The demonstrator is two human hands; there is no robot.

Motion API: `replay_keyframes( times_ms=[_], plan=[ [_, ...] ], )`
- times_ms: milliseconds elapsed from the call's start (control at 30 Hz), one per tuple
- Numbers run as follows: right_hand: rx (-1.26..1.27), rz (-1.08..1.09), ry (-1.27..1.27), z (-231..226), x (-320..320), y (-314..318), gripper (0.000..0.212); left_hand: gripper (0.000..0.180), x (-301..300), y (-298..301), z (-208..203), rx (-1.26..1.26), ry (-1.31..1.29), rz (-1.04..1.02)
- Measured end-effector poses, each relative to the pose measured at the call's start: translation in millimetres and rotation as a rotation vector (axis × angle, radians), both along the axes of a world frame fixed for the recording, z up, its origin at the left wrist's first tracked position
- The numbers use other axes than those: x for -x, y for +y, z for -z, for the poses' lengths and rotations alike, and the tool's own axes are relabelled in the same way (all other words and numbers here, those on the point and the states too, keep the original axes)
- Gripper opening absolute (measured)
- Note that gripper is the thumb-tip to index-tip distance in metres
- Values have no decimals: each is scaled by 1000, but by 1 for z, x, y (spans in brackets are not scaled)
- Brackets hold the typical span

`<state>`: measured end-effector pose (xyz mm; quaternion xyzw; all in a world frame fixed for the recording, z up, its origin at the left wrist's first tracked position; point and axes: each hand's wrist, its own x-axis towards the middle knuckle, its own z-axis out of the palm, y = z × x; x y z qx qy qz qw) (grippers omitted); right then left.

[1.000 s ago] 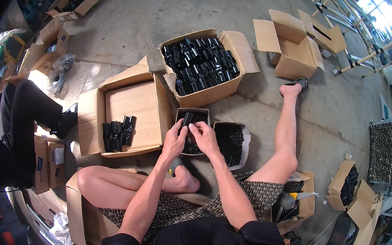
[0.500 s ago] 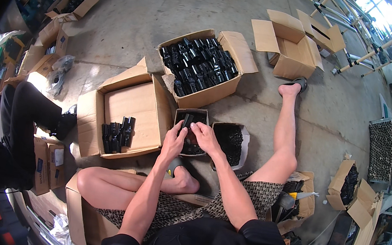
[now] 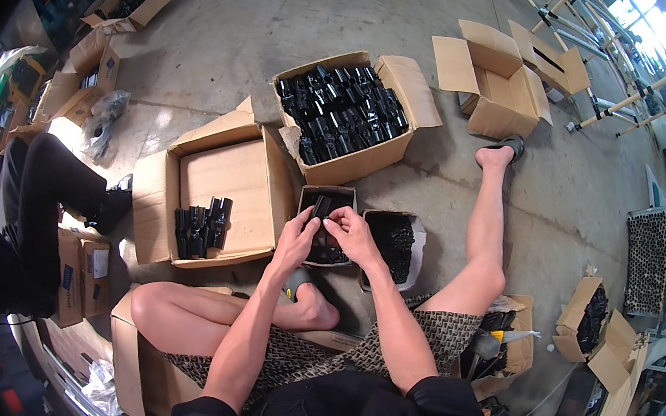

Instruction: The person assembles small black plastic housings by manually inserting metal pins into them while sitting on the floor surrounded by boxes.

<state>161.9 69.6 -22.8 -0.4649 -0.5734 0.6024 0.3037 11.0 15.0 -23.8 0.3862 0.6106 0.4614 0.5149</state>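
Note:
A short black plastic part (image 3: 322,205) is gripped by my left hand (image 3: 295,239), its upper end sticking up past my fingers. My right hand (image 3: 353,236) is closed in a pinch against the part's lower end; whatever lies between its fingertips is too small to make out. Both hands are over a small open carton (image 3: 354,200) of black pieces. Just right of it stands a second small carton (image 3: 417,246) filled with small black pieces. To the left, a large cardboard box (image 3: 223,167) holds several black parts (image 3: 204,224) standing in its near left corner.
Beyond my hands, a cardboard box (image 3: 372,153) is packed with black parts. An open box (image 3: 493,103) stands by my outstretched foot. Another person's dark-clothed leg (image 3: 56,185) is at the left. Beside my right thigh, a box (image 3: 522,354) contains tools.
The fingertips of my right hand have shifted slightly lower along the black part. My left hand keeps its hold, and the boxes stay in place.

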Motion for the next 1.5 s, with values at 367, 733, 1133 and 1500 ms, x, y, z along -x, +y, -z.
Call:
replay_keyframes(
  times_ms=[367,733,1133,1500],
  plan=[
    [274,-24,17,-3,-16,11,45,38,4,-4,-15,77,6,238],
    [387,-120,-28,-3,-49,5,26,52,13,-1,-29,186,114,461],
    [-26,544,149,-8,-17,152,32,42,30,3,-8,98,135,57],
    [92,413,-122,57,45,266,40,45,41,0,0,166,153,120]
  ],
)
